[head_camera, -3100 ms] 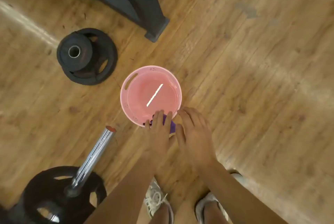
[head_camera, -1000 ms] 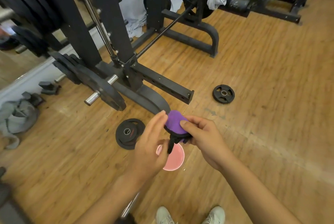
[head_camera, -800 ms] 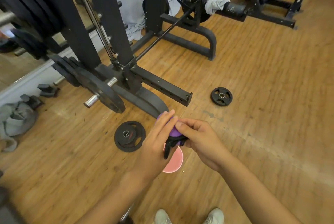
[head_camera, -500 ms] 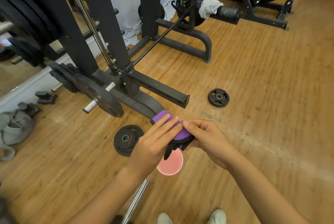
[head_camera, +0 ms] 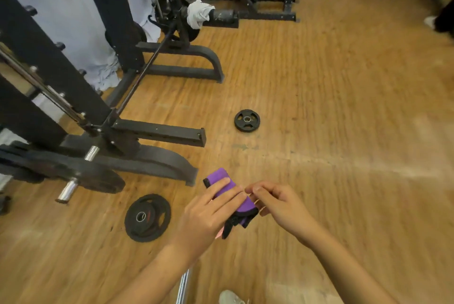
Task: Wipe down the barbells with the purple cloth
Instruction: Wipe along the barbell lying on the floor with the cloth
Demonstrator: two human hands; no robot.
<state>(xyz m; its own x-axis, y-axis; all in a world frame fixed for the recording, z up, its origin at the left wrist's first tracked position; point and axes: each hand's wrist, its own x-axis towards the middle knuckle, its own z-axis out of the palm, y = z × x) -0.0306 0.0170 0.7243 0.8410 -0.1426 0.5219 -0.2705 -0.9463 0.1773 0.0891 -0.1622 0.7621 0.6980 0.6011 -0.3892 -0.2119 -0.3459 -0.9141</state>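
Observation:
The purple cloth (head_camera: 219, 181) with black trim is held in the air over the wooden floor, a black end hanging below it. My left hand (head_camera: 208, 212) lies across the cloth with straight fingers; its thumb is hidden. My right hand (head_camera: 277, 203) pinches the cloth's right edge with curled fingers. A chrome barbell shaft (head_camera: 183, 289) shows at the bottom edge under my left forearm. A second bar's chrome end (head_camera: 66, 193) sticks out of black plates at the left. The pink bucket is almost fully hidden behind my hands.
A black rack foot (head_camera: 157, 163) stands just left of my hands. Stacked black plates (head_camera: 147, 217) lie on the floor at the left, a single plate (head_camera: 247, 120) farther ahead. A white towel (head_camera: 199, 13) hangs on a machine at the back. My shoe (head_camera: 231, 297) is below.
I stood up from the pink bucket with the cloth. Over the last second my hands spread the bunched cloth out flat, and the view turned to the right.

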